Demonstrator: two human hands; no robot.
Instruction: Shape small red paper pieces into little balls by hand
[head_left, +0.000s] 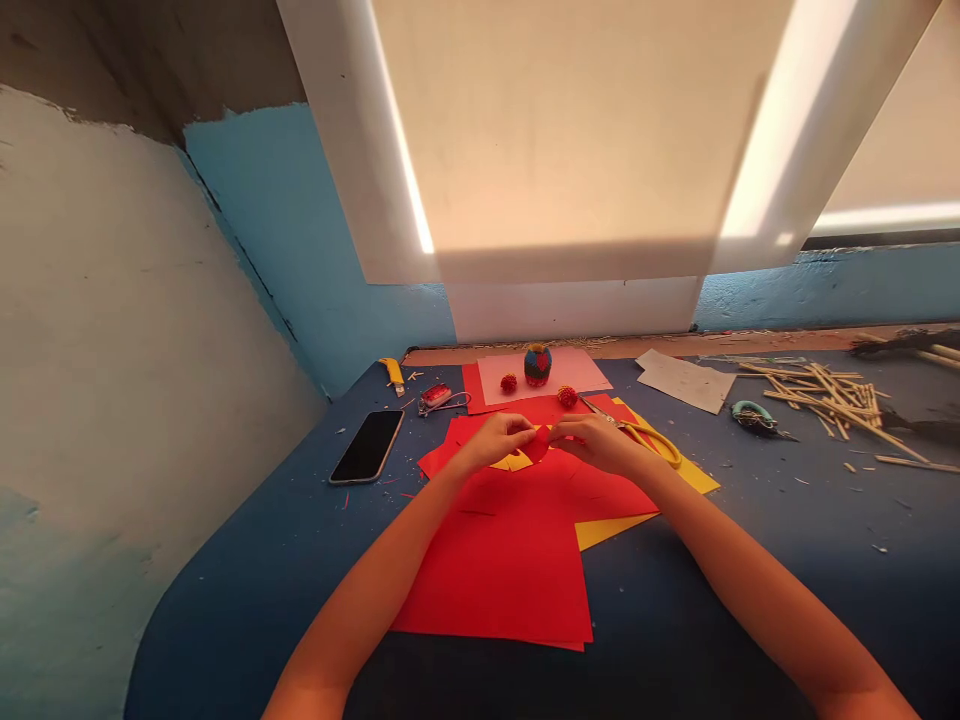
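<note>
both hands meet over the red sheets (pixel 502 570) on the counter (pixel 750 540): left hand (pixel 501 440) and right hand (pixel 600 443) pinched shut on a small red paper piece (pixel 537 446) lying between them, equally near both, yellow scissors (pixel 654 440) just right.

A dark blue table (pixel 750 560) fills the lower frame. A blue-painted wall (pixel 300 240) rises upper left beside bare plaster (pixel 97 330). Cream window blinds (pixel 570 130) glow at top centre, daylight edging them.
</note>
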